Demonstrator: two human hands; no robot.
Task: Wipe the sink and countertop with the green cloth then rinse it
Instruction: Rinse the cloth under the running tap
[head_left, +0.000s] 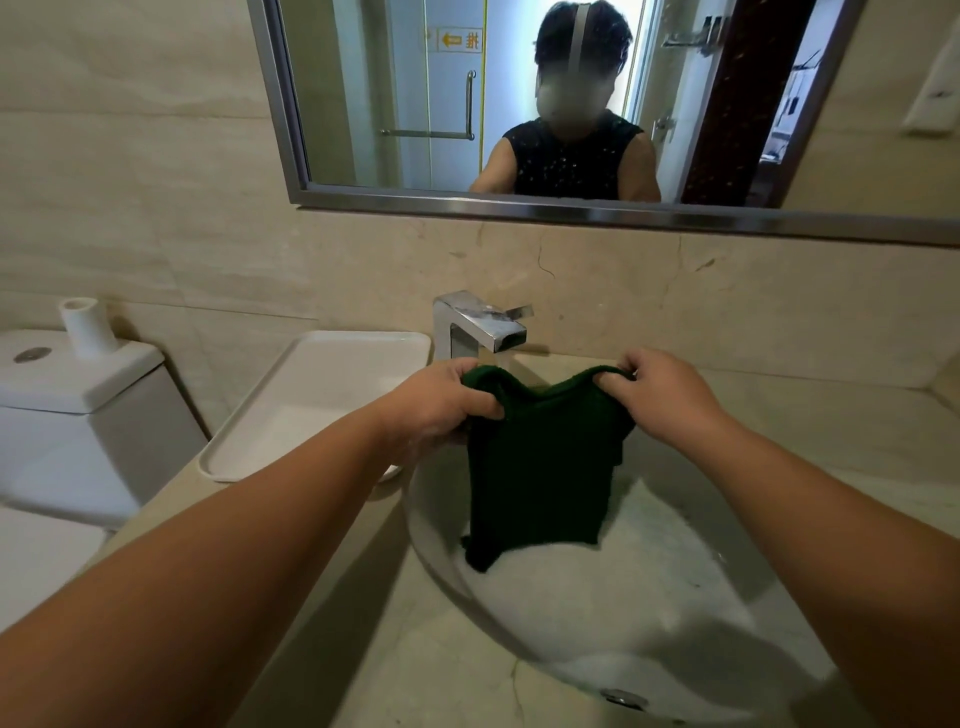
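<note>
Left hand (441, 402), pinched on one upper corner of the green cloth (545, 467); right hand (660, 395), pinched on the opposite upper corner. Cloth held spread between the two hands, hanging as a flat dark panel over the sink (649, 613), upper edge sagging slightly just below and in front of the faucet (480, 327). Lower edge reaching down to the white basin wall, apparently touching it at the lower left corner. Faucet spout directly behind the cloth's upper edge; a faint pale streak under the spout, possibly running water, not clear enough to confirm. Countertop (831, 441) bare to the right of the basin, with a white tray (311, 405) resting on it to the left. Toilet tank (78, 384) beyond the counter's left end. Mirror (519, 104) above the backsplash.

Stage of task, as judged from the arrangement: cloth lifted off all surfaces and presented under the spout, consistent with the rinsing phase or its immediate preparation. Wiping of sink and countertop probably complete, though no visible trace proves it; basin surface pale and mottled, wetness hard to tell. Remaining, most likely: rinsing through, wringing out, setting the cloth down.
</note>
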